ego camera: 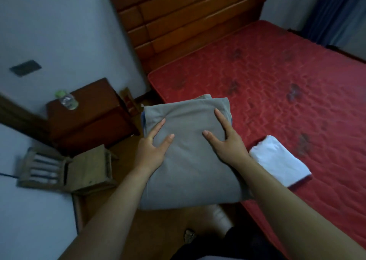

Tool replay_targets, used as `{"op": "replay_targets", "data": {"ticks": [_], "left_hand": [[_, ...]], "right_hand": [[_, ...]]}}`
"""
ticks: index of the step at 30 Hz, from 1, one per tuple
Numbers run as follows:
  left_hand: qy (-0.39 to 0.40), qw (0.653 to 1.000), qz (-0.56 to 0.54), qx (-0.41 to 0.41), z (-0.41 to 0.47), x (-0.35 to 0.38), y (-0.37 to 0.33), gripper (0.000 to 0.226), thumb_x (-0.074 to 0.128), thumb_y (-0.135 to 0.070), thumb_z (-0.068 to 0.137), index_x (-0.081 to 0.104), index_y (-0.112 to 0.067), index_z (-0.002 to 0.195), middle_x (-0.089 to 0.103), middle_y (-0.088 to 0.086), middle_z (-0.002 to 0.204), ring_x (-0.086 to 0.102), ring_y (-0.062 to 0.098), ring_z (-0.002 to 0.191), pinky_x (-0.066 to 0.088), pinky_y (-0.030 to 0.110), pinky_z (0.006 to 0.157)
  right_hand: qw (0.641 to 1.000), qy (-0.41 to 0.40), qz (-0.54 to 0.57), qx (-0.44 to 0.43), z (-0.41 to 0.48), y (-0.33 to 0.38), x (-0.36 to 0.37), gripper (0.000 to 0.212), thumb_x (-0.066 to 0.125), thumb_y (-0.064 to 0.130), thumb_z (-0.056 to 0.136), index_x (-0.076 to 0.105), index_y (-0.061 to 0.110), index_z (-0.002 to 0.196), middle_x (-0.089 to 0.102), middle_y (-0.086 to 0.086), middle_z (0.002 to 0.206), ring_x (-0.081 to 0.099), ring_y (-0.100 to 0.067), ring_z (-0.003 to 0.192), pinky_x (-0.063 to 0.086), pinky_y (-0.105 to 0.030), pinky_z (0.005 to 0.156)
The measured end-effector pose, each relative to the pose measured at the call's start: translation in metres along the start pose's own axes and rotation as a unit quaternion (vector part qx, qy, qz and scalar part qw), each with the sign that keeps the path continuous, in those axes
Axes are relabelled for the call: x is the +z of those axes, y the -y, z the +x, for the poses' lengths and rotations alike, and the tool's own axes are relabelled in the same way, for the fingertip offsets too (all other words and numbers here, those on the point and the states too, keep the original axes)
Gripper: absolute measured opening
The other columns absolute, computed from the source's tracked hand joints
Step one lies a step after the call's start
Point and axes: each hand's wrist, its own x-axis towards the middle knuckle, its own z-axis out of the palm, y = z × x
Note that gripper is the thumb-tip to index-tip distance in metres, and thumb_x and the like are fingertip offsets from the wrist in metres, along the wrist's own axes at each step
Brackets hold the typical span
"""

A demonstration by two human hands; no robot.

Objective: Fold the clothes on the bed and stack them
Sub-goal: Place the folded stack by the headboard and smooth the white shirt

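Grey folded garment (190,156), smooth on top with layered edges and a blue edge peeking out at its left side, sits held over the bed's (277,85) near-left edge. Left hand (152,148) and right hand (227,142) grasp its sides, thumbs and forefingers spread on top. A white folded cloth (277,160) lies just beside it on the mattress.

Grey folded cloth (190,160): held by both hands at the near left bed edge.
Left hand (151,149): thumb on top.
Right hand (227,140): thumb on top.
White folded cloth (279,160): on the red mattress (277,77), right of the grey one.
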Motion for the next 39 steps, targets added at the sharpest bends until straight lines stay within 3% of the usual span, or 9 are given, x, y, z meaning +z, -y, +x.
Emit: {"op": "replay_targets", "data": {"ticks": [6, 10, 14, 18, 22, 26, 30, 33, 39], "left_hand": [[-0.042, 0.998, -0.027, -0.041, 0.062, -0.037, 0.03, 0.042, 0.058, -0.064, 0.076, 0.037, -0.074, 0.112, 0.045, -0.015, 0.127, 0.045, 0.008, 0.117, 0.042, 0.031, 0.099], [-0.055, 0.997, -0.045, -0.043, 0.12, -0.047, 0.031, 0.041, 0.059, -0.058, 0.079, 0.04, -0.071, 0.113, 0.045, -0.022, 0.121, 0.046, -0.007, 0.106, 0.038, 0.01, 0.084], [-0.088, 0.994, -0.056, -0.039, 0.174, -0.058, 0.024, 0.046, 0.061, -0.051, 0.082, 0.044, -0.058, 0.124, 0.049, -0.025, 0.119, 0.047, -0.018, 0.1, 0.035, -0.005, 0.074], [-0.113, 0.991, -0.048, -0.061, 0.221, -0.072, 0.023, 0.047, 0.057, -0.058, 0.081, 0.039, -0.063, 0.123, 0.048, -0.017, 0.129, 0.044, -0.005, 0.111, 0.036, 0.001, 0.077], [-0.136, 0.986, -0.059, -0.072, 0.274, -0.089, 0.032, 0.046, 0.057, -0.058, 0.081, 0.037, -0.066, 0.122, 0.042, -0.012, 0.139, 0.041, 0.004, 0.122, 0.038, 0.021, 0.096], [-0.147, 0.984, -0.052, -0.083, 0.343, -0.117, 0.051, 0.05, 0.057, -0.059, 0.08, 0.037, -0.062, 0.126, 0.038, -0.008, 0.144, 0.038, 0.011, 0.13, 0.038, 0.033, 0.105], [-0.15, 0.986, -0.04, -0.056, 0.426, -0.151, 0.067, 0.053, 0.058, -0.058, 0.08, 0.038, -0.057, 0.129, 0.038, -0.009, 0.145, 0.037, 0.009, 0.131, 0.036, 0.029, 0.106], [-0.133, 0.989, -0.013, -0.061, 0.486, -0.171, 0.073, 0.053, 0.057, -0.059, 0.08, 0.034, -0.061, 0.128, 0.04, -0.003, 0.144, 0.039, 0.014, 0.13, 0.037, 0.039, 0.107], [-0.079, 0.996, 0.01, -0.037, 0.591, -0.173, 0.07, 0.055, 0.056, -0.059, 0.081, 0.032, -0.059, 0.131, 0.042, 0.001, 0.14, 0.044, 0.017, 0.126, 0.041, 0.04, 0.104]], "right_hand": [[0.998, 0.067, -0.003, -0.015, 0.083, 0.021, 0.051, 0.066, 0.062, 0.053, 0.08, 0.025, 0.058, 0.134, 0.04, 0.026, 0.116, 0.044, 0.004, 0.103, 0.034, -0.01, 0.08], [0.995, 0.093, -0.004, -0.022, 0.151, 0.026, 0.07, 0.066, 0.062, 0.052, 0.081, 0.025, 0.055, 0.136, 0.038, 0.028, 0.122, 0.042, 0.003, 0.109, 0.036, -0.018, 0.088], [0.992, 0.121, 0.01, -0.039, 0.219, 0.034, 0.086, 0.066, 0.063, 0.051, 0.081, 0.026, 0.056, 0.136, 0.035, 0.033, 0.125, 0.04, 0.007, 0.113, 0.032, -0.005, 0.082], [0.987, 0.152, 0.014, -0.049, 0.281, 0.048, 0.103, 0.063, 0.062, 0.053, 0.081, 0.025, 0.063, 0.131, 0.033, 0.04, 0.123, 0.042, 0.012, 0.109, 0.034, -0.007, 0.082], [0.981, 0.182, 0.006, -0.071, 0.342, 0.065, 0.132, 0.064, 0.063, 0.049, 0.082, 0.026, 0.059, 0.134, 0.029, 0.061, 0.104, 0.037, 0.034, 0.094, 0.034, 0.006, 0.072], [0.977, 0.198, 0.007, -0.071, 0.411, 0.079, 0.172, 0.065, 0.063, 0.048, 0.082, 0.026, 0.058, 0.134, 0.026, 0.062, 0.106, 0.032, 0.037, 0.095, 0.032, 0.008, 0.073], [0.982, 0.177, 0.005, -0.069, 0.48, 0.095, 0.216, 0.066, 0.063, 0.047, 0.082, 0.026, 0.057, 0.135, 0.029, 0.052, 0.11, 0.039, 0.027, 0.098, 0.031, 0.0, 0.081], [0.985, 0.162, 0.009, -0.054, 0.526, 0.106, 0.238, 0.067, 0.063, 0.048, 0.081, 0.024, 0.059, 0.134, 0.029, 0.048, 0.115, 0.038, 0.017, 0.106, 0.031, -0.002, 0.082], [0.992, 0.125, -0.016, -0.015, 0.61, 0.101, 0.249, 0.074, 0.061, 0.052, 0.08, 0.015, 0.061, 0.137, 0.035, 0.023, 0.122, 0.041, -0.001, 0.109, 0.038, -0.023, 0.089]]}}
